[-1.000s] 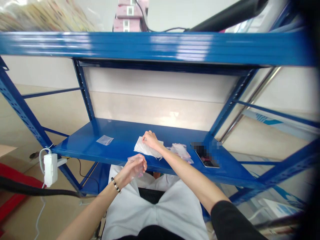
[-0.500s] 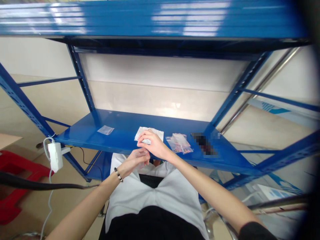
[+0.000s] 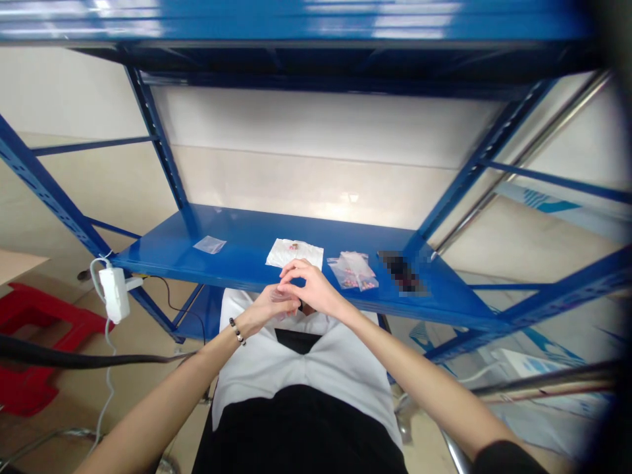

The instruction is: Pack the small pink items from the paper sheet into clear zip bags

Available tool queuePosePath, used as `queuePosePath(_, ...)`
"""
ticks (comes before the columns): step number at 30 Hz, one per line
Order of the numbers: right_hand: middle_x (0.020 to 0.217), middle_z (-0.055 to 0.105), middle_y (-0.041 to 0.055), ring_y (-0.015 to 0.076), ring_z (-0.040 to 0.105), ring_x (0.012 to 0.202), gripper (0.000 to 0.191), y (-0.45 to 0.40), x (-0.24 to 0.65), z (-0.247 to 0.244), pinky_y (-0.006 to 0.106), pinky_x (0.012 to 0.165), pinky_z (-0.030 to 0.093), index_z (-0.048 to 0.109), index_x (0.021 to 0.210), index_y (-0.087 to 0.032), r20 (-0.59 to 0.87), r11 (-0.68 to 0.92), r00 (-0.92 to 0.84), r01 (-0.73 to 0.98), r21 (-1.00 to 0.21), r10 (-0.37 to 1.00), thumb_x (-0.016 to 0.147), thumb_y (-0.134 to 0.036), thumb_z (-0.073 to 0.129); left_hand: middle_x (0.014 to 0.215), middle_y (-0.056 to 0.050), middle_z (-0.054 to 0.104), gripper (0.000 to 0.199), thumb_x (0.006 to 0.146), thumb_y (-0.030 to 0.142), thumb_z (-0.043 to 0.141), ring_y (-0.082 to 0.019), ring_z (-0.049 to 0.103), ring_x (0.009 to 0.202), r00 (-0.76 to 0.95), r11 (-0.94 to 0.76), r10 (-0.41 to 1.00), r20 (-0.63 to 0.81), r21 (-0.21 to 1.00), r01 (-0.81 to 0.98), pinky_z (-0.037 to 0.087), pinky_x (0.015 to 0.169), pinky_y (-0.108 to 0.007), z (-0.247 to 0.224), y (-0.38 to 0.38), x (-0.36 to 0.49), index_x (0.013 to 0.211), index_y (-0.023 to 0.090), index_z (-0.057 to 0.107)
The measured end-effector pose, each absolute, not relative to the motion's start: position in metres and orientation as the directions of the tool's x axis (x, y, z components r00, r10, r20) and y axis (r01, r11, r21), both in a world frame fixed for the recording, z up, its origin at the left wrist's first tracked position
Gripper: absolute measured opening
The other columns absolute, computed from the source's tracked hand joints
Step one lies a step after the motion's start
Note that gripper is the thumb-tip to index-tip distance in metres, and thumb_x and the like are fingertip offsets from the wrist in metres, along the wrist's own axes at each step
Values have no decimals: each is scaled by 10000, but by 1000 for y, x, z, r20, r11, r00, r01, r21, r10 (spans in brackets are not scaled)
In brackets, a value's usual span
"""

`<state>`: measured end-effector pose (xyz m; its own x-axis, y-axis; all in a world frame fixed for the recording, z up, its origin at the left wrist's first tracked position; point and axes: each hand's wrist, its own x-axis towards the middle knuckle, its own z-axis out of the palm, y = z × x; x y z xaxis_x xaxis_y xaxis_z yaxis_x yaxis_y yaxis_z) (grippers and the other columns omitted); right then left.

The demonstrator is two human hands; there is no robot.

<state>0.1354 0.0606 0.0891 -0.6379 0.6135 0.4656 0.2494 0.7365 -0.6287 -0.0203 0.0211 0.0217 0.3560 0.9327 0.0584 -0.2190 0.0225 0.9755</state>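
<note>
My left hand, with a beaded bracelet at its wrist, is closed around a clear plastic bag just in front of the shelf's front edge. Against it, my right hand has thumb and fingertips pinched together at the bag's top; what they hold is too small to make out. Just beyond the hands lies a white sheet, wrinkled, with a few small pinkish and brown pieces on it. To its right are clear zip bags with small pink and red beads.
A flat clear bag lies at the left of the blue shelf. A blurred-out dark object lies at the right. An upper blue shelf beam crosses overhead. A white power strip hangs at the left post, near a red stool.
My right hand has drawn back from over the white sheet to the bag in my left hand, uncovering the small pieces on the sheet. The view has tilted slightly.
</note>
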Motion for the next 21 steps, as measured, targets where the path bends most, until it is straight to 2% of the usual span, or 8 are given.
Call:
queuePosePath(7, 956, 673, 49, 190, 599, 959, 218, 66, 137, 102, 338, 900, 442, 737, 850, -210, 485, 723, -610, 224, -653, 627, 942, -309, 566, 724, -70, 633, 286, 822, 376, 696, -137, 579, 635, 411, 63, 904, 116, 916, -396, 434, 625, -260, 34, 24, -22, 750, 107, 633)
queuePosePath(12, 933, 663, 46, 199, 595, 954, 183, 58, 144, 92, 341, 909, 431, 697, 808, -196, 443, 710, -644, 230, -666, 624, 884, -354, 648, 769, -70, 652, 230, 813, 325, 714, -167, 617, 692, 445, 98, 885, 139, 878, -468, 478, 686, -297, 39, 10, -22, 879, 114, 651)
queuePosePath(15, 904, 655, 44, 191, 597, 909, 190, 52, 149, 86, 321, 852, 444, 660, 801, -185, 427, 671, -611, 240, -702, 666, 899, -342, 619, 841, -106, 688, 255, 802, 328, 727, -209, 655, 788, 498, 93, 857, 132, 911, -402, 493, 747, -324, 41, 5, -20, 908, 102, 675)
queuePosePath(21, 776, 631, 15, 158, 573, 728, 217, 44, 163, 88, 280, 702, 443, 595, 805, -179, 396, 555, -463, 281, -783, 793, 943, -333, 527, 1035, -188, 716, 476, 822, 382, 714, -283, 698, 936, 617, 186, 785, 52, 931, -314, 505, 842, -411, 39, 3, -16, 1212, 141, 588)
